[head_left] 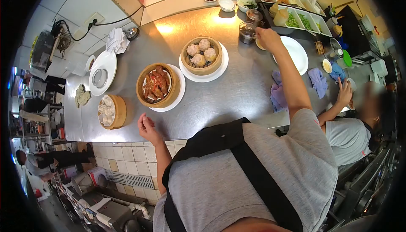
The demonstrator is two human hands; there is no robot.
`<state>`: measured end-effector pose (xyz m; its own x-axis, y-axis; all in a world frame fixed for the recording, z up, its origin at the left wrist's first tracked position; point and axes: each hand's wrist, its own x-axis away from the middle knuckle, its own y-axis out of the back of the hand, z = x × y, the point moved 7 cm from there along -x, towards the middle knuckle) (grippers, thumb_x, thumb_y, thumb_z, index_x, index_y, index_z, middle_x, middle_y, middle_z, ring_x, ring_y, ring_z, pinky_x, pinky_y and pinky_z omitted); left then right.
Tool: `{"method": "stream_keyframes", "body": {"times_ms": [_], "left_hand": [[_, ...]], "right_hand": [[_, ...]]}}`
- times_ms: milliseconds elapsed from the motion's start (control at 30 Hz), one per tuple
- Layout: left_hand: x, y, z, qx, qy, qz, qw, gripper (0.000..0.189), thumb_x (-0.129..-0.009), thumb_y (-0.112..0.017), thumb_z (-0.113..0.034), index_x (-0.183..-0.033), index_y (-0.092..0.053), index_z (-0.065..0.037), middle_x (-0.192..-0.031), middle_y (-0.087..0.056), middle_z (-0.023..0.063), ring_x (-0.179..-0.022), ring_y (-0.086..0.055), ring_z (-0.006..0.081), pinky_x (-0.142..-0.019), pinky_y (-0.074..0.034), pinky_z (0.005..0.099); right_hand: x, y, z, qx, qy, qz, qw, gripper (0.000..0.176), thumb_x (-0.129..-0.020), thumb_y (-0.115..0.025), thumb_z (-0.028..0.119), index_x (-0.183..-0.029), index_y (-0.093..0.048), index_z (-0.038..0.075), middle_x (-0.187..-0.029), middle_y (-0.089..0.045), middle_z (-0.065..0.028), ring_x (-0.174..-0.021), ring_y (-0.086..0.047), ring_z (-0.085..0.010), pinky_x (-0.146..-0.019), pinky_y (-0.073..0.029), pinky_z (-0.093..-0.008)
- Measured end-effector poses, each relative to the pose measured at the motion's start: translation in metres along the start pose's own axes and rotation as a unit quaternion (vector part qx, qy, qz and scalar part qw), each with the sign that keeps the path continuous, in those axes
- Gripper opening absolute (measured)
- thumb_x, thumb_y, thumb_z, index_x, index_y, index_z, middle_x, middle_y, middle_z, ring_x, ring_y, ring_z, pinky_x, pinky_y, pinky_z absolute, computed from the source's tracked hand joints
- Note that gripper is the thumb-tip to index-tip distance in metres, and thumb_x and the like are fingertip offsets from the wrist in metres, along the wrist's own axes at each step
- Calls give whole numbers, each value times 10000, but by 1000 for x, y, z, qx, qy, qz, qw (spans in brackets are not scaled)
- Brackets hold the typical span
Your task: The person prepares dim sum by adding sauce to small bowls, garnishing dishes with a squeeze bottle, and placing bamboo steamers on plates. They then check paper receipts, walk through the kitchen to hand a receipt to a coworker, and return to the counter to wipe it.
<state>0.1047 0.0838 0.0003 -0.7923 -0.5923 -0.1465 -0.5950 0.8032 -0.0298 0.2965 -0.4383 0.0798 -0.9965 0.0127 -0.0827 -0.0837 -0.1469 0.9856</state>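
My right hand [268,39] reaches far across the steel table, its fingers closed beside a glass jar of dark contents [247,33]. A small yellowish round thing [259,45] shows just under those fingers; what they grip is hidden. Near the front edge, my left hand [147,129] hovers with loosely bent fingers and holds nothing. Closest to it is a bamboo steamer of chicken feet with red chilli [156,85], standing on a white plate [179,92]. Behind sits a steamer of siu mai [201,54] on another plate [224,65]. A steamer of white buns [108,110] stands at left.
A white plate with a small dish [111,63] and a crumpled cloth [82,95] lie at left. Garnish trays [292,18], a white plate [299,58] and purple cloths [317,81] are at right. A co-worker [349,126] stands close on the right.
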Motion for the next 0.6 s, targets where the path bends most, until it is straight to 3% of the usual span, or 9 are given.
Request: {"method": "stream_keyframes", "body": {"times_ms": [67,167,233,300,433,533,600], "left_hand": [[13,-24,-32,-43,-55,39,997,151,-876,-524,-91,-968,-613,-12,-731,-559,15,-606,-493,91,-562,-401,199],[34,-90,-64,-90,-129,174,972,163,-860,-544,-86,-987,-617,-16,-736,-553,16,-648,-511,108,-585,-412,214],[56,-148,-80,-175,-174,338,908,183,-836,-569,-80,-1004,-617,-26,-794,-587,67,-719,-564,157,-629,-449,247],[84,-200,-99,-156,-222,444,854,226,-807,-597,-87,-1027,-609,-35,-895,-592,115,-793,-590,229,-693,-474,303],[126,-263,-110,-154,-373,492,771,319,-772,-581,-56,-1088,-557,-15,-1062,-542,133,-948,-534,308,-782,-458,390],[137,-280,-94,-280,-384,483,735,295,-763,-535,-26,-1056,-553,-17,-1034,-533,148,-971,-523,316,-789,-460,392],[137,-273,-89,-293,-373,491,731,252,-758,-514,-13,-1007,-555,-22,-990,-533,155,-945,-535,324,-774,-467,405]], "right_hand": [[15,0,6,16,26,6,1000,147,-826,-478,140,-901,-576,60,-816,-633,-188,-777,-614,-371,-692,-486,-473],[47,-2,16,1,64,6,998,141,-817,-497,150,-895,-578,64,-778,-632,-184,-719,-619,-369,-642,-492,-469],[77,1,28,-37,70,17,997,132,-820,-504,153,-887,-575,64,-761,-623,-192,-709,-613,-371,-627,-483,-472],[107,3,39,-82,83,10,993,128,-830,-511,166,-881,-567,63,-739,-612,-199,-694,-602,-379,-612,-469,-477],[152,-4,59,-139,82,19,987,128,-844,-521,184,-877,-551,64,-706,-594,-208,-672,-582,-397,-595,-445,-487],[173,-5,78,-167,96,21,981,131,-848,-520,188,-868,-547,62,-699,-596,-201,-662,-584,-390,-588,-448,-482],[179,-7,90,-174,119,6,977,130,-854,-511,184,-857,-541,58,-692,-594,-202,-657,-584,-385,-583,-449,-479]]}}
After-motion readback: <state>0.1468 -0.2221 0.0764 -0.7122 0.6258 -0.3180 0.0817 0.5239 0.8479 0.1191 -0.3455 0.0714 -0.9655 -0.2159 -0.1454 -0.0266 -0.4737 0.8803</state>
